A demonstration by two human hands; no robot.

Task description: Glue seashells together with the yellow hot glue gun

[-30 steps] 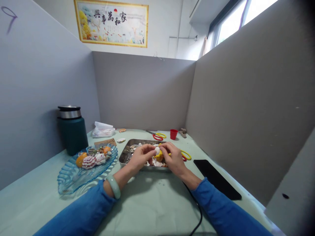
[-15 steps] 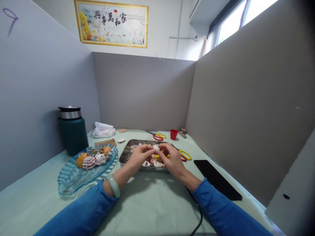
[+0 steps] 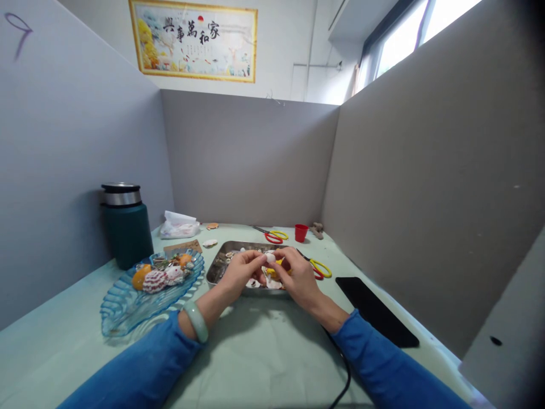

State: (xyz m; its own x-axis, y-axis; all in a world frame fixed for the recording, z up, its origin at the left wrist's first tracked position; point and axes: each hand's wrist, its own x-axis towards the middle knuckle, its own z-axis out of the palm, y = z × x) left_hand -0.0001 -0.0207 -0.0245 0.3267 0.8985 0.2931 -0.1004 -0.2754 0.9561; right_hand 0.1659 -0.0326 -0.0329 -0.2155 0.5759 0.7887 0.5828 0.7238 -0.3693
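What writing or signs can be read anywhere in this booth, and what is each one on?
"興事萬和家": large black characters across the top of the framed picture on the back wall.
Smaller characters beneath them on the same picture: too small to read.
A purple handwritten mark like "9": on the left partition, top corner.
Nothing readable shows on the green flask, the red cup, the black phone or the metal tray.

A partitioned craft workstation: grey divider panels [image 3: 251, 159] enclose a table [image 3: 264, 352] with scissors [image 3: 272, 234].
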